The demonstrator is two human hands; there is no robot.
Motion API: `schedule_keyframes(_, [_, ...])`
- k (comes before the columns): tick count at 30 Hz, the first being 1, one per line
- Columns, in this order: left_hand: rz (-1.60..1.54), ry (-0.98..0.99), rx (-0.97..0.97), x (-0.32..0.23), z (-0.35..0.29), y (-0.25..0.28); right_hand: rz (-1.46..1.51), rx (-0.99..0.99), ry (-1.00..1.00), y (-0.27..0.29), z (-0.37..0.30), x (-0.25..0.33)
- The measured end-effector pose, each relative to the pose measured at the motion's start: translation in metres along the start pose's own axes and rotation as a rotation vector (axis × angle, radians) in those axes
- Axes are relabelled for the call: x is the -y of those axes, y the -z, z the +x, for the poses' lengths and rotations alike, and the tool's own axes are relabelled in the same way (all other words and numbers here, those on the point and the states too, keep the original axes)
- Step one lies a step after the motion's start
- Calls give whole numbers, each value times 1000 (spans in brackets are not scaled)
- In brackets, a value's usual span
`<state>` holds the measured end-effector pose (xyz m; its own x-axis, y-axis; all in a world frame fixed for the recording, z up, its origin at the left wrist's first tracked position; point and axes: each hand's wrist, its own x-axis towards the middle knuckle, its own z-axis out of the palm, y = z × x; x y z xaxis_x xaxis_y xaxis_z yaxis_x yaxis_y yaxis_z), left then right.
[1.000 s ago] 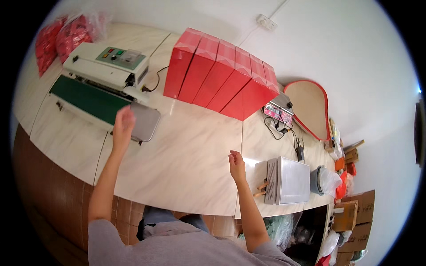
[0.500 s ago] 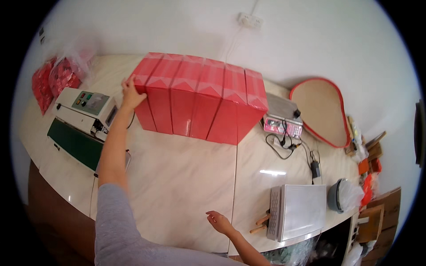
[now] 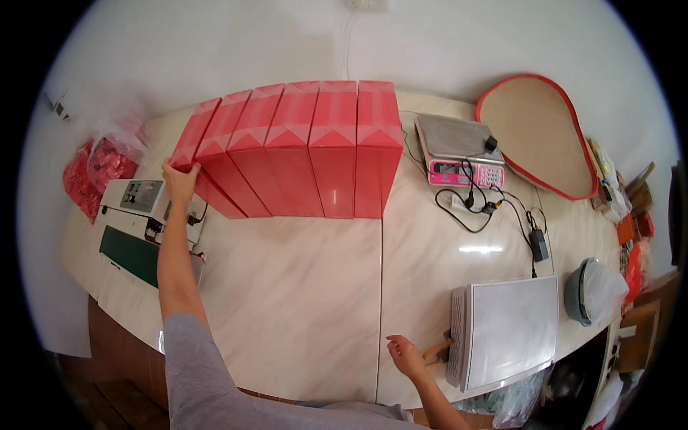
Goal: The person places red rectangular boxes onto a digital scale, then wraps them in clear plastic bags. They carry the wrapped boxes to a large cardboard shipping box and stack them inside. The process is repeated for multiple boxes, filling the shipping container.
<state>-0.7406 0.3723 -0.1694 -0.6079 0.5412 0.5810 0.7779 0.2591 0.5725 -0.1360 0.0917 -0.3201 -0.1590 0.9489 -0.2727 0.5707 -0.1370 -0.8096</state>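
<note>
A row of several tall red boxes (image 3: 332, 172), their top ends crossed by clear tape, stands side by side at the back of the table. My left hand (image 3: 179, 179) grips the upper front corner of the leftmost red box (image 3: 197, 132), thumb on its near face. That box leans to the left at the top, with a narrow gap beside its neighbour. Nothing is in my right hand (image 3: 405, 355), which hovers low over the table with loosely bent fingers, near the wooden handles (image 3: 436, 350) beside a grey-white, box-shaped case (image 3: 510, 330).
A white and green sealing machine (image 3: 132, 247) stands at the left, close to my forearm, before bags of red packets (image 3: 107, 168). At the back right are a pink scale (image 3: 459, 147), black cables (image 3: 469, 193) and a red-rimmed tray (image 3: 537, 136). A grey bucket (image 3: 577, 294) sits further right.
The view has shifted, so the boxes sit further left in it. The leftmost box now tilts outward at the top, my left hand still on its corner. My right hand stays low and free.
</note>
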Motion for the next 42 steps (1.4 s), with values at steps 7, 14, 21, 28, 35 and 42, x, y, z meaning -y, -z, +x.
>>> schedule_keyframes(7, [48,143,-288,-52,-106,52,128,212,199,-29,18,47])
schedule_keyframes(14, [-82,236,-454,-110,-258,127,246,79,434,-50,38,173])
schedule_keyframes(21, [-466,231,-169,-188,-436,211,81,-2,580,-42,-11,306])
schedule_keyframes(28, [-905,104,165,-233,-557,272,-661,-117,641,-16,-56,263])
schedule_keyframes(35, [-946,932,-126,-42,-578,204,-611,-51,823,-28,-149,267])
schedule_keyframes(42, [-1500,1183,381,-1,-585,210,-429,38,877,46,-216,208])
